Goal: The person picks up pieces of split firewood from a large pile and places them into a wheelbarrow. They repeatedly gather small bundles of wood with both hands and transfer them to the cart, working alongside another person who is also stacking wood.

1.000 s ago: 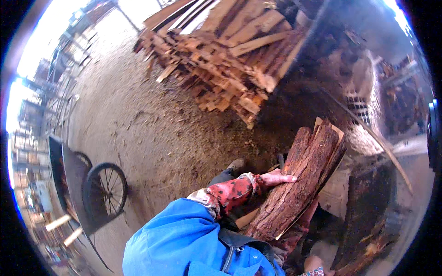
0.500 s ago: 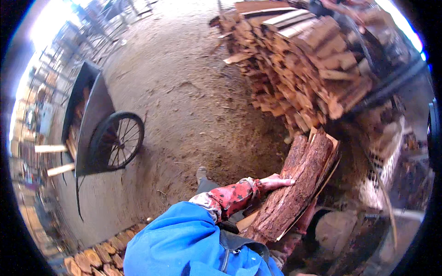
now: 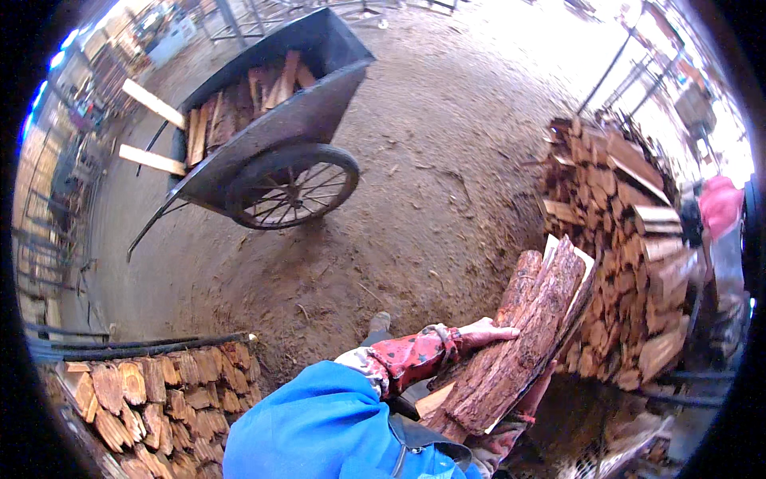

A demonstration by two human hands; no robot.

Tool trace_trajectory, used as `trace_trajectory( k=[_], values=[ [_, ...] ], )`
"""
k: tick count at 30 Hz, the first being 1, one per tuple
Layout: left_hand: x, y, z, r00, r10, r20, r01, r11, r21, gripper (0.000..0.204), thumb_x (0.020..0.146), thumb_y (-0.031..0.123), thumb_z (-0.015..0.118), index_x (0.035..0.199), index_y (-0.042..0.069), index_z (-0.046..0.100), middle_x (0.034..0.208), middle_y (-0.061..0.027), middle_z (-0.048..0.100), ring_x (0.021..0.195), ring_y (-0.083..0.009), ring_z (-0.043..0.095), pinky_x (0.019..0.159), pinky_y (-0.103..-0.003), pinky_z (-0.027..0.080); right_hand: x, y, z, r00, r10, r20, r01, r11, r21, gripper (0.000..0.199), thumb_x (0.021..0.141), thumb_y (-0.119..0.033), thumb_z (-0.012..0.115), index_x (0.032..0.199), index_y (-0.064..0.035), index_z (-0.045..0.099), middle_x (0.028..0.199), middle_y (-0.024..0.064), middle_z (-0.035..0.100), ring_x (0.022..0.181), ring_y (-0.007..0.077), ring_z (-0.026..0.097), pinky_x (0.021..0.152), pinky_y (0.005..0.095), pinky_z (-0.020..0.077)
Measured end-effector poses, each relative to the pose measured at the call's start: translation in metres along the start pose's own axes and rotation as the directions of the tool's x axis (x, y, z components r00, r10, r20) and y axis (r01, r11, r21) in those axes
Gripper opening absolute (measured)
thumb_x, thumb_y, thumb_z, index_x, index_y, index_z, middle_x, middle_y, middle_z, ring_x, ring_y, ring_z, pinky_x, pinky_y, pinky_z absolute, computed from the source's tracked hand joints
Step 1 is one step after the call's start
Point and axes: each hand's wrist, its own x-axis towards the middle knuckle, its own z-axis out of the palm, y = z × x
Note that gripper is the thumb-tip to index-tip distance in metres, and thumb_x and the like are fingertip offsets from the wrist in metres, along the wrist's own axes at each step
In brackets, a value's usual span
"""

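Observation:
Several split pieces of firewood (image 3: pixel 519 351), with rough reddish bark and pale cut edges, lie bundled in my arms against my body. My left hand (image 3: pixel 487 332) presses on the bundle from its left side, fingers over the bark. Beneath the right side of the load, my right hand (image 3: pixel 540 391) supports it, partly hidden by the wood. Red patterned sleeves cover both forearms, and a blue garment (image 3: pixel 319 423) fills the lower middle.
A dark two-wheeled cart (image 3: pixel 319 112) holding split wood stands ahead to the left, its pale wooden handles (image 3: pixel 153 160) pointing left. One tall firewood stack (image 3: pixel 614 263) rises at right, another wood stack (image 3: pixel 167 399) at lower left. A person in pink (image 3: pixel 720 207) is beyond the right stack.
My view has swung left, so the cart and the right stack now appear farther right. More of the lower-left stack shows. The firewood stays in my arms.

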Motion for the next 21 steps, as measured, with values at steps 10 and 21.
trace_trajectory(
  k=[10,21],
  values=[
    [-0.082,0.11,-0.156,0.931,0.253,-0.262,-0.335,0.877,-0.344,0.063,0.077,0.039,0.077,0.122,-0.001,0.057,0.106,-0.0107,0.066,0.091,-0.0195,0.065,0.083,-0.035,0.052,0.096,-0.004,0.255,0.97,-0.009,0.241,0.087,0.945,-0.317,0.052,0.096,-0.05,0.044,0.109,-0.0012,0.056,0.09,0.0036,0.059,0.078,0.0146,0.055,0.069,0.0315,0.0462],
    [-0.127,0.191,-0.237,0.648,0.462,-0.606,-0.673,0.72,-0.17,0.059,0.079,0.036,0.073,0.121,-0.002,0.056,0.109,-0.0082,0.064,0.094,-0.0189,0.062,0.087,-0.034,0.05,0.211,0.006,0.418,0.783,0.001,0.622,0.312,0.865,-0.393,0.038,0.097,-0.038,0.052,0.104,-0.0012,0.058,0.082,-0.0037,0.055,0.072,0.0064,0.049,0.065,0.025,0.0417]
  ],
)
